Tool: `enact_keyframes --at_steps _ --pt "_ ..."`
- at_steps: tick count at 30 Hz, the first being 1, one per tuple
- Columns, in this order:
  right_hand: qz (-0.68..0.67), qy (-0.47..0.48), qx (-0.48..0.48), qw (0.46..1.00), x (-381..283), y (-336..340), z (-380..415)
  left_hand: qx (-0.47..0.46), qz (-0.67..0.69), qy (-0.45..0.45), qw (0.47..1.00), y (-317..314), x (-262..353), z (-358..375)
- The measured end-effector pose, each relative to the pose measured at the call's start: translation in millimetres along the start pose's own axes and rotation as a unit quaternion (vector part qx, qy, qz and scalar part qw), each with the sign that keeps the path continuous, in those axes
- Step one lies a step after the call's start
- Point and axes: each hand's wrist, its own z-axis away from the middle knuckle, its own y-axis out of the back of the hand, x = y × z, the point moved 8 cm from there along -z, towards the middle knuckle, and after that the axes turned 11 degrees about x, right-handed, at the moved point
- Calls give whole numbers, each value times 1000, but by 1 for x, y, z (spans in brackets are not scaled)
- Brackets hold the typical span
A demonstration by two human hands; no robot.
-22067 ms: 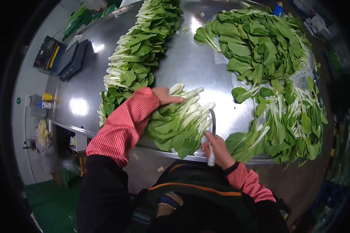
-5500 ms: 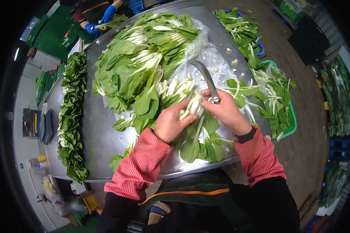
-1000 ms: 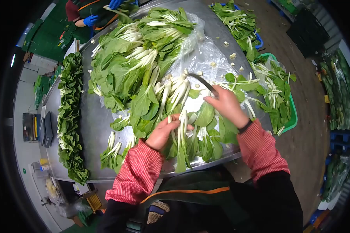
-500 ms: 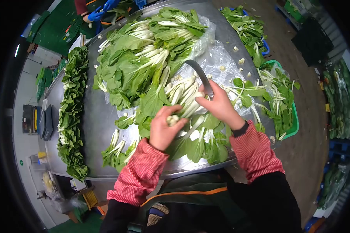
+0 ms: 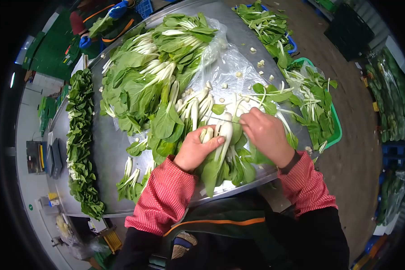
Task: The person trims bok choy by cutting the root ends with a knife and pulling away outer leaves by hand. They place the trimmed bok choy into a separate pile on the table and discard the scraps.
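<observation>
Left hand (image 5: 194, 150) grips bok choy (image 5: 220, 139); right hand (image 5: 266, 135) clamps knife (image 5: 222, 119), blade now lowered flat against stalk base.

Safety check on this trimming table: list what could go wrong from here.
1. The knife in the right hand crosses the bok choy close to the left hand gripping it; a slip could cut fingers.
2. The plastic sheet beneath could get sliced.
3. Leaves overhang the table edge and might drop.
</observation>
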Motion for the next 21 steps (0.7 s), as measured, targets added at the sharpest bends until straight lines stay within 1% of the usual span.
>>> enact_keyframes --at_steps 2,4,7,8,9,10,13,14,17,18,19,20,21 --pt "19 -20 -19 999 22 -9 17 -2 10 25 1000 -4 -2 1" --pt "25 -53 -44 997 43 -18 32 1 34 8 999 -5 1 1" --pt "-59 -214 -53 974 77 -24 38 2 25 -20 999 -6 1 -3" --pt "-169 -246 -64 952 74 -30 38 0 29 -28 999 -7 -1 -7" --pt "-278 -280 -77 916 49 -28 29 -4 31 -30 999 -9 -6 -7" --pt "-382 -312 -85 866 33 -30 26 8 11 -22 1000 -11 -11 -8" --pt "-420 -265 -133 858 21 -40 21 -13 9 0 1000 -15 -9 -6" --pt "-395 -259 -146 870 23 -41 23 -15 -38 7 999 -9 -13 -8" --pt "-318 -233 -183 901 40 -40 30 -40 -18 -12 999 -6 -15 -8" --pt "-183 -257 -249 916 48 -35 30 -44 0 38 998 -6 -16 -3" --pt "-95 -210 -196 953 50 -26 23 -55 56 65 995 -8 -13 1" --pt "-5 -160 -141 977 49 -16 17 -65 111 92 987 -10 -12 5" --pt "84 -109 -82 987 44 -6 12 -77 166 119 976 -12 -12 8"
